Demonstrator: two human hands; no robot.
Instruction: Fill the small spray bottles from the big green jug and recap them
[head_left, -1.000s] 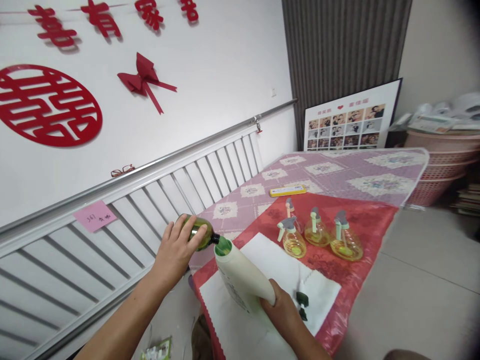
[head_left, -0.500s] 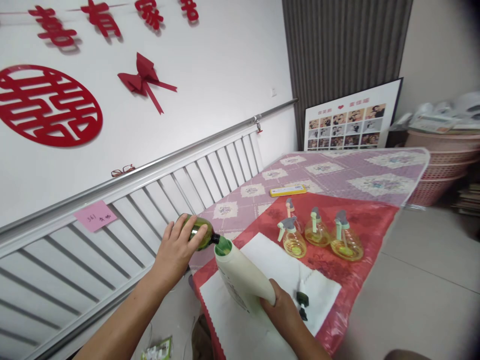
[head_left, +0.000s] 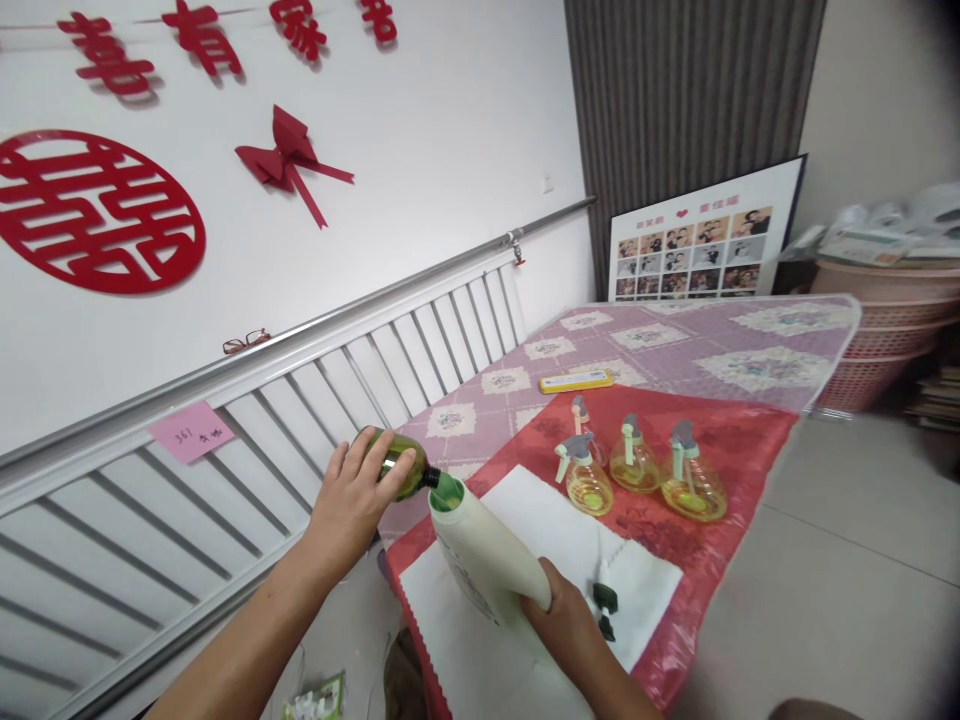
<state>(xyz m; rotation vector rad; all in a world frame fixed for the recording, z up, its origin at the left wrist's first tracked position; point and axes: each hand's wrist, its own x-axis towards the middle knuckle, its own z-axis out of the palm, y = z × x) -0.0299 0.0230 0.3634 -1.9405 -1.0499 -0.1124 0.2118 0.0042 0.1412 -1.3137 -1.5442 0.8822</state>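
My left hand (head_left: 352, 505) is wrapped round a small green bottle (head_left: 401, 468), tipped on its side with its dark neck at the green mouth of a cream-white bottle (head_left: 484, 560). My right hand (head_left: 562, 620) grips that white bottle near its base and holds it slanted over a white paper sheet (head_left: 540, 560) on the table. Two dark caps (head_left: 604, 605) lie on the sheet just right of my right hand.
Three yellow-filled spray bottles (head_left: 637, 470) stand on a red cloth (head_left: 720, 430) beyond the sheet. A yellow flat box (head_left: 576, 381) lies on the purple patterned tablecloth. A white slatted rail (head_left: 225, 430) runs along the left. A photo board and pink baskets (head_left: 870, 340) stand at the back.
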